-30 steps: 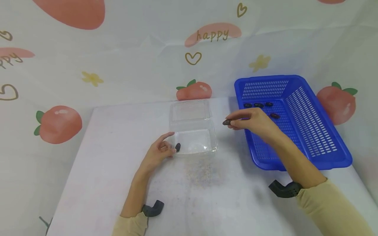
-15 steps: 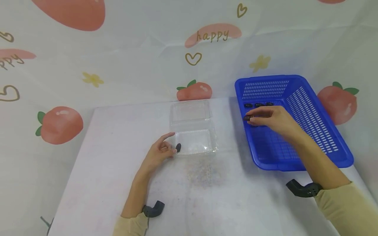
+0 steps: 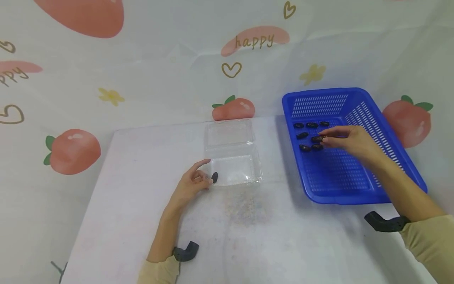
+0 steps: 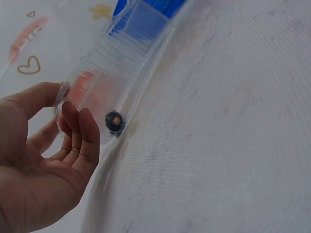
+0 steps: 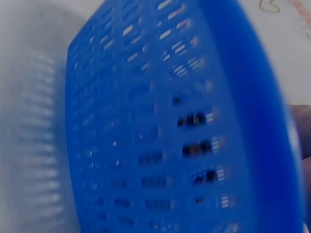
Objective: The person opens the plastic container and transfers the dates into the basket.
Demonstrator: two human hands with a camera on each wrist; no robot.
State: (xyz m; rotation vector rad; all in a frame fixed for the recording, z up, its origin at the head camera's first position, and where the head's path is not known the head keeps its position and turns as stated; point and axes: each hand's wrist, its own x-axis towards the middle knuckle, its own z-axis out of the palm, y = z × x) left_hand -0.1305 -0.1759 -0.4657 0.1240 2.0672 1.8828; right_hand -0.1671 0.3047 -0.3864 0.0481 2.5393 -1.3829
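A clear plastic clamshell box lies open on the table with its lid folded back. One dark oval date rests in its front left corner. My left hand grips the box's left edge; in the left wrist view, the fingers curl at the rim beside the date. Over the blue basket, my right hand pinches a date between thumb and fingertips. Several more dates lie on the basket floor at its far left. The hand may cover others.
The basket has tall slotted walls and stands at the table's right, against the printed backdrop. In the right wrist view, its side fills most of the picture and hides the right hand's fingertips. The white table extends left and forward.
My right hand has moved right with the date, from between box and basket to over the basket floor. My left hand has stayed at the box.
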